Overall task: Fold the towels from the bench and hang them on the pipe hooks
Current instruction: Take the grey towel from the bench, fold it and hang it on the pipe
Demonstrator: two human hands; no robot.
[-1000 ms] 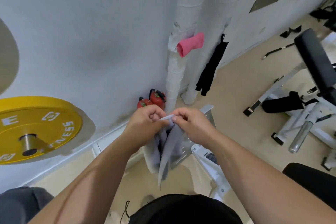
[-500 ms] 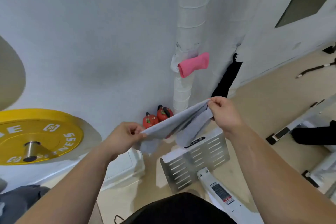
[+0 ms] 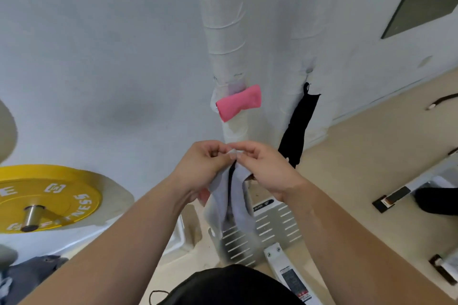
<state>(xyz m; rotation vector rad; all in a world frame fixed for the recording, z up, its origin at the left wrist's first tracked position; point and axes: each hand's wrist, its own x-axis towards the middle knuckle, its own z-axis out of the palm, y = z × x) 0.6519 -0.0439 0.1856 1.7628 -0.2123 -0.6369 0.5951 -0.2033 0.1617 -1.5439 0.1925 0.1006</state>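
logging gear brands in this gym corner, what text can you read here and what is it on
"FITNESS": white letters along the rim of the yellow weight plate.
"E": same plate, at the picture's left edge; the rest of that word is cut off.
Black badge on the perforated metal plate: lettering too blurred to read.
Sticker on the white machine beam: print too small to read.
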